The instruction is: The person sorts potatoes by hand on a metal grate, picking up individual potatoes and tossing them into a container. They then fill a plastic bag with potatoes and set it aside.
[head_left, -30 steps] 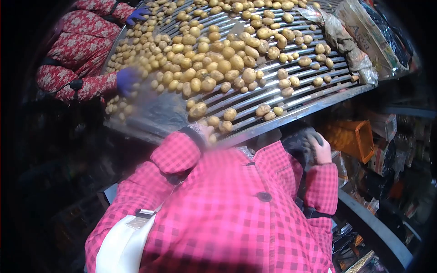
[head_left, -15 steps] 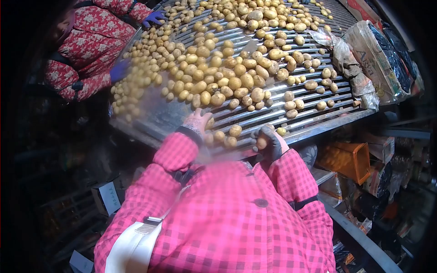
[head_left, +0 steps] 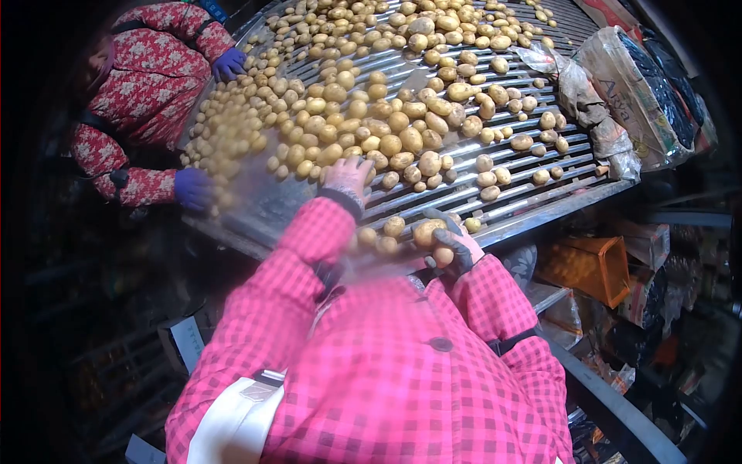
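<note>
Many yellow-brown potatoes [head_left: 411, 140] lie spread over a slatted metal sorting table [head_left: 533, 203]. My left hand [head_left: 347, 179], in a pale pinkish glove, reaches over the near side of the pile. Its fingers stretch out against the potatoes there. By the table's front edge, my right hand [head_left: 459, 244] wears a grey-and-pink glove and curls around potatoes. A larger potato [head_left: 427, 233] shows at its fingers, with a smaller potato [head_left: 443, 257] just below. A few loose potatoes [head_left: 388, 244] sit on the bars between my hands.
Across at the left, a co-worker in a red floral jacket has one purple-gloved hand [head_left: 229, 64] at the table's rim and another gloved hand [head_left: 193, 189] beside small potatoes. A printed sack [head_left: 630, 104] stands at the right edge. An orange container [head_left: 591, 271] is below, right.
My left hand has moved forward to the main pile. A larger potato now shows at my right hand's fingers. The co-worker's hands have both shifted down and left.
</note>
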`<state>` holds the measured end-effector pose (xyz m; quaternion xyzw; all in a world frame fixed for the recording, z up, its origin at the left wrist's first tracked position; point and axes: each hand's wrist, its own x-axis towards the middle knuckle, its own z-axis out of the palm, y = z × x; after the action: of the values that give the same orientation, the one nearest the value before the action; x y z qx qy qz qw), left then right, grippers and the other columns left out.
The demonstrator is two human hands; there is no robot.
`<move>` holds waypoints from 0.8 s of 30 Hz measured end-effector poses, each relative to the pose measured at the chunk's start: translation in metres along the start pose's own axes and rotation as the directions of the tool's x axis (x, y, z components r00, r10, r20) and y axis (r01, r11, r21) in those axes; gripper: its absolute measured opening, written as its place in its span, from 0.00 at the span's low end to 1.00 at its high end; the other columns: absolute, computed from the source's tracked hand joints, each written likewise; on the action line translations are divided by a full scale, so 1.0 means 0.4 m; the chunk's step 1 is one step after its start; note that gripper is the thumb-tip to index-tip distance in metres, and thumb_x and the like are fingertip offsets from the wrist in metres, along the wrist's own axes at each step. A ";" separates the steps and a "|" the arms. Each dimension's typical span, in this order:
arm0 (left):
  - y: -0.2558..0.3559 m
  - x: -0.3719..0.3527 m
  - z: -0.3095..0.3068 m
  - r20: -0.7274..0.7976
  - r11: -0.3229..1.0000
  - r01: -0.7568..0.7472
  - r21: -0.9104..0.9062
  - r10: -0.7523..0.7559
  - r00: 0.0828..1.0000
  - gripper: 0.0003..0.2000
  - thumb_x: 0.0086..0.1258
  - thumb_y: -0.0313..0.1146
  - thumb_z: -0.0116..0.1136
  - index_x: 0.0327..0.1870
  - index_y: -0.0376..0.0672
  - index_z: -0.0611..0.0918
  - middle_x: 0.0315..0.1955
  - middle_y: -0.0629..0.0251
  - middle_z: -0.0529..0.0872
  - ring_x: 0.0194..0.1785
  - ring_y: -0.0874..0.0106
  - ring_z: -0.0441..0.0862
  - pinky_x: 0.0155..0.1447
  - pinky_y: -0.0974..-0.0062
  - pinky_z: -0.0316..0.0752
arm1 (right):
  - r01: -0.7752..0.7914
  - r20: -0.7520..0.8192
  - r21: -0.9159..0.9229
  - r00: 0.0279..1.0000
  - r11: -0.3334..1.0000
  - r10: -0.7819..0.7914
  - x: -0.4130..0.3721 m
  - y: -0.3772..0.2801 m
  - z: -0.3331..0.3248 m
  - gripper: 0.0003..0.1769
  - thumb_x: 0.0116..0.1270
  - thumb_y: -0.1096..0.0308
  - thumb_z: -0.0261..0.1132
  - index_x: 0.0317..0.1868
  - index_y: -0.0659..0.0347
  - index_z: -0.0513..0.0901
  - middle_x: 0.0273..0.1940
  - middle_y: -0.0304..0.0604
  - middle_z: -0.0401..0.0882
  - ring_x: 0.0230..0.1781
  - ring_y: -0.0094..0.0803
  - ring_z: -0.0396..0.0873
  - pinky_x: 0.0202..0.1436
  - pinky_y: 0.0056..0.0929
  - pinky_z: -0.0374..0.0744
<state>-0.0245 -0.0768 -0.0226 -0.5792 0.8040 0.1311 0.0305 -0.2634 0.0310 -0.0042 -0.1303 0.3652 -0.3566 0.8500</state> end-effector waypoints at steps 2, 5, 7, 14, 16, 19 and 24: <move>0.002 0.029 0.024 -0.051 1.000 0.015 -0.006 -0.015 0.999 0.26 0.50 0.38 0.66 0.53 0.48 0.74 0.50 0.56 0.74 0.54 0.58 0.72 0.57 0.63 0.69 | 0.056 0.038 0.000 0.998 0.998 -0.056 0.004 0.003 -0.001 0.35 0.59 0.63 0.65 0.65 0.57 0.60 0.55 0.46 0.69 0.48 0.37 0.75 0.35 0.29 0.77; -0.034 0.034 0.055 -0.324 0.895 -0.167 -0.415 0.026 0.946 0.23 0.51 0.35 0.66 0.51 0.45 0.75 0.45 0.59 0.76 0.48 0.65 0.75 0.50 0.67 0.73 | 0.076 0.012 0.042 0.997 0.996 -0.077 0.008 0.018 -0.020 0.31 0.60 0.64 0.63 0.62 0.58 0.63 0.52 0.46 0.72 0.47 0.37 0.76 0.35 0.29 0.78; -0.038 0.041 0.062 -0.066 0.330 -0.021 -0.944 -0.125 0.990 0.17 0.57 0.32 0.64 0.47 0.41 0.76 0.35 0.67 0.78 0.36 0.78 0.74 0.38 0.79 0.71 | 0.099 -0.047 0.109 0.994 0.989 -0.094 0.008 0.023 -0.017 0.28 0.62 0.65 0.62 0.61 0.58 0.65 0.51 0.46 0.73 0.48 0.37 0.77 0.35 0.28 0.78; 0.127 -0.031 0.004 0.177 0.493 -0.039 -0.869 0.385 0.906 0.11 0.62 0.32 0.58 0.44 0.40 0.80 0.39 0.65 0.82 0.44 0.75 0.78 0.53 0.76 0.72 | 0.206 0.042 0.342 0.971 0.917 -0.234 0.019 0.041 -0.062 0.32 0.61 0.53 0.65 0.60 0.61 0.67 0.52 0.50 0.75 0.50 0.44 0.77 0.46 0.40 0.81; 0.157 -0.002 -0.013 0.097 0.622 -0.142 -0.770 0.335 0.937 0.13 0.57 0.32 0.61 0.44 0.41 0.81 0.41 0.59 0.82 0.48 0.65 0.79 0.56 0.72 0.71 | 0.178 0.008 0.478 0.978 0.860 -0.207 0.018 0.046 -0.085 0.32 0.61 0.54 0.65 0.60 0.62 0.67 0.53 0.50 0.74 0.51 0.45 0.76 0.48 0.43 0.81; 0.185 0.085 -0.007 -0.260 0.792 -0.350 -0.500 0.248 0.933 0.20 0.53 0.33 0.62 0.50 0.46 0.79 0.51 0.54 0.76 0.54 0.57 0.74 0.59 0.66 0.69 | 0.200 0.052 0.470 0.966 0.860 -0.254 0.007 0.035 -0.075 0.34 0.62 0.49 0.63 0.60 0.63 0.67 0.52 0.51 0.75 0.52 0.46 0.76 0.47 0.44 0.81; 0.222 0.196 0.028 -0.009 0.934 -0.337 -0.120 0.339 0.941 0.26 0.50 0.34 0.64 0.55 0.52 0.75 0.54 0.54 0.73 0.56 0.57 0.72 0.59 0.64 0.68 | 0.166 0.107 0.424 0.967 0.890 -0.231 0.022 0.046 -0.120 0.35 0.61 0.42 0.60 0.59 0.61 0.69 0.52 0.50 0.75 0.54 0.46 0.76 0.44 0.42 0.81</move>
<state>-0.1347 -0.1204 -0.0335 -0.4323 0.8821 0.1859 -0.0225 -0.2841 0.0398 -0.0513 -0.0123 0.1997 -0.4994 0.8430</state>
